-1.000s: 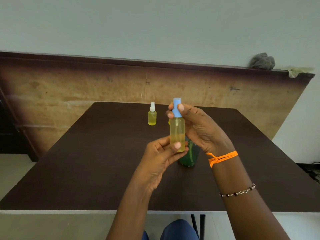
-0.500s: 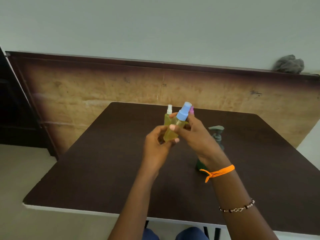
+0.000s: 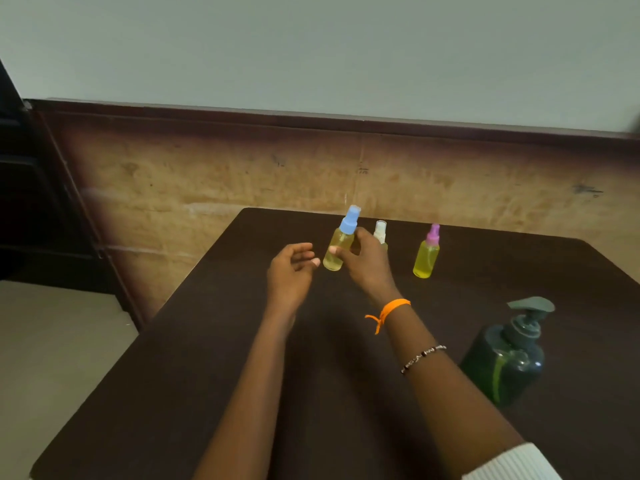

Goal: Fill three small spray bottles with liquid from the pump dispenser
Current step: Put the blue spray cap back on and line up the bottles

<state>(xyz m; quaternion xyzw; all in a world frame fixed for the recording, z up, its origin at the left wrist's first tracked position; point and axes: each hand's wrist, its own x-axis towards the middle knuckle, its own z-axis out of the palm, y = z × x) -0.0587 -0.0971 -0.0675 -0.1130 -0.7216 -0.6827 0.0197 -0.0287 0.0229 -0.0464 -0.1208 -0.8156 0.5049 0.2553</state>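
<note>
My right hand (image 3: 365,263) grips the blue-capped spray bottle (image 3: 338,247), full of yellow liquid and tilted slightly, low over the far part of the dark table (image 3: 207,375). Just left of it my left hand (image 3: 291,271) hovers with loosely curled fingers, holding nothing. Behind my right hand a white-capped spray bottle (image 3: 380,232) shows only its top. A pink-capped spray bottle (image 3: 427,252) with yellow liquid stands upright to the right. The dark green pump dispenser (image 3: 509,355) stands near the table's right side, closer to me.
A worn brown wall panel (image 3: 277,174) runs behind the table's far edge. The table's left edge drops to a pale floor (image 3: 52,358). A dark piece of furniture (image 3: 27,202) stands at the far left.
My left hand has let go of the blue-capped bottle. My right hand has carried it forward and down toward the other bottles. The view has swung left, so the dispenser now shows at right.
</note>
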